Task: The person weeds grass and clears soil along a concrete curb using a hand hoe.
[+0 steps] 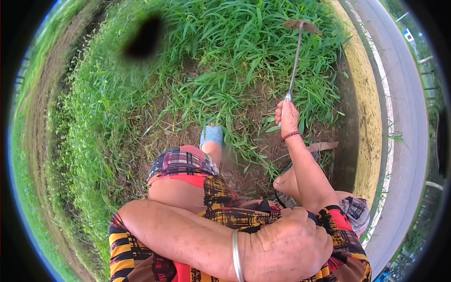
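My right hand (288,116), with a red beaded bracelet at the wrist, is closed around the handle of a small hoe (296,61). The hoe's thin metal shaft reaches forward, and its soil-stained blade (303,26) is over the tall green grass (230,33). Close to my body, my left hand (289,242) is curled into a fist below a silver bangle. Its fingertips are turned away, so anything inside the fist is hidden. Flattened and loose grass (211,96) lies on the brown soil in front of me.
My foot in a blue slipper (212,135) rests on the soil. To the right runs a yellow-painted kerb (369,103), with a grey road (404,117) beyond it. Dense leafy weeds (80,188) grow on the left. A dark blurred spot hides part of the upper grass.
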`<state>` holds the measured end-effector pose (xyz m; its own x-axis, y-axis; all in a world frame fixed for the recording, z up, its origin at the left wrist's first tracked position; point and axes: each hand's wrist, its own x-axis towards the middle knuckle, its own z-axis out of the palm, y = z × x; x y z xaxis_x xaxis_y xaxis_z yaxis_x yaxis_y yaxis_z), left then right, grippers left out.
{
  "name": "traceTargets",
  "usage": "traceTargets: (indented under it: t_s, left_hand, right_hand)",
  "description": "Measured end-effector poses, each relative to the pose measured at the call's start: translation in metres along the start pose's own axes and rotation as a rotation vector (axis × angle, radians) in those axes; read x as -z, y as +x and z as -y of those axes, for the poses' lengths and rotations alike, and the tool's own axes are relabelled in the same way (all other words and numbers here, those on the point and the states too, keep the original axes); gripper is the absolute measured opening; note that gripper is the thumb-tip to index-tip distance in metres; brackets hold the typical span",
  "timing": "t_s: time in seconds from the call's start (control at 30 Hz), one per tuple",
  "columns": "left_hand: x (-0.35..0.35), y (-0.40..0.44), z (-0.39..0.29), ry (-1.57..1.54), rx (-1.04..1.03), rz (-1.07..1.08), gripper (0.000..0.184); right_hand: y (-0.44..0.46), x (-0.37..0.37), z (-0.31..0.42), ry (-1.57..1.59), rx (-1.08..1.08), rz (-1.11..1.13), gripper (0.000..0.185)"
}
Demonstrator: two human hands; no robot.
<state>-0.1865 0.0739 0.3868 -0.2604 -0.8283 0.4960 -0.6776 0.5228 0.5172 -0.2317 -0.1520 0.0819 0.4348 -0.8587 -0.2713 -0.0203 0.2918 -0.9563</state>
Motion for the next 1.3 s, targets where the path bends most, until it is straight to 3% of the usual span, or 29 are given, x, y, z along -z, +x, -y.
traceTargets:
  t_s: [0.1,0.2,0.23,0.27,0.3,0.37,0.43,0.63,0.73,0.8,0.83,0.87,0.9,0.93,1.0,1.1,1.17,1.23,1.3]
  left_hand:
    - [-0.009,-0.004,0.0,-0.071,0.027,0.11,0.015]
    - [-0.012,-0.006,-0.001,-0.117,0.032,0.19,0.017]
    - [-0.011,-0.007,0.0,-0.096,0.025,0.191,0.017]
    - [-0.007,-0.006,-0.001,-0.094,0.025,0.19,0.017]
    - [-0.001,-0.004,-0.001,-0.052,0.03,0.113,0.015]
    - [-0.001,-0.003,-0.001,-0.025,0.045,0.036,0.014]
    - [-0.003,-0.003,0.0,-0.047,-0.007,0.074,0.014]
    - [-0.005,0.0,-0.001,-0.055,0.011,0.081,0.014]
    - [-0.006,-0.001,-0.002,-0.062,-0.006,0.068,0.015]
    - [-0.007,0.0,-0.002,-0.075,0.005,0.09,0.014]
    - [-0.007,0.001,-0.001,-0.089,0.015,0.108,0.014]
    - [-0.006,0.001,-0.001,-0.091,0.004,0.109,0.014]
    - [-0.005,0.001,-0.002,-0.056,-0.002,0.08,0.014]
    - [-0.005,0.001,-0.002,-0.025,-0.006,0.052,0.013]
    - [-0.017,-0.001,-0.004,-0.038,-0.004,0.02,0.013]
    - [-0.011,0.004,-0.004,-0.021,-0.019,0.038,0.012]
    - [-0.009,0.005,-0.003,-0.005,-0.032,0.09,0.012]
    - [-0.02,0.002,0.0,-0.155,-0.04,0.146,0.016]
    - [-0.031,0.002,-0.003,-0.133,-0.023,0.138,0.015]
  right_hand:
    - [-0.001,-0.006,-0.022,-0.144,-0.12,0.063,0.039]
    - [-0.023,0.031,-0.09,-0.572,-0.59,0.132,0.05]
    - [-0.051,0.041,-0.093,-0.478,-0.653,0.124,0.051]
    - [-0.064,0.067,-0.144,-0.663,-0.324,0.065,0.051]
    - [-0.086,0.069,-0.133,-0.5,-0.572,-0.009,0.048]
    - [-0.104,0.068,-0.105,-0.339,-0.701,-0.053,0.045]
    - [-0.081,0.07,-0.092,-0.403,-0.569,-0.034,0.041]
    - [-0.026,0.019,-0.021,-0.155,-0.199,0.011,0.033]
    - [-0.023,0.009,-0.028,-0.223,-0.253,0.006,0.036]
    - [-0.026,0.035,-0.077,-0.728,-0.301,0.033,0.046]
    - [-0.046,0.053,-0.108,-0.958,-0.187,0.085,0.05]
    - [-0.072,0.06,-0.113,-1.084,-0.215,0.199,0.053]
    - [-0.098,0.069,-0.123,-1.059,-0.288,0.115,0.054]
    - [-0.111,0.092,-0.173,-1.023,-0.274,0.049,0.039]
    - [-0.124,0.087,-0.161,-0.966,-0.309,0.051,0.035]
    - [-0.092,0.07,-0.11,-1.034,-0.151,0.13,0.03]
    - [-0.068,0.056,-0.067,-0.842,-0.139,0.074,0.039]
    - [-0.057,0.037,-0.007,-0.7,-0.109,0.003,0.035]
    - [-0.037,0.04,0.003,-0.518,0.01,-0.023,0.032]
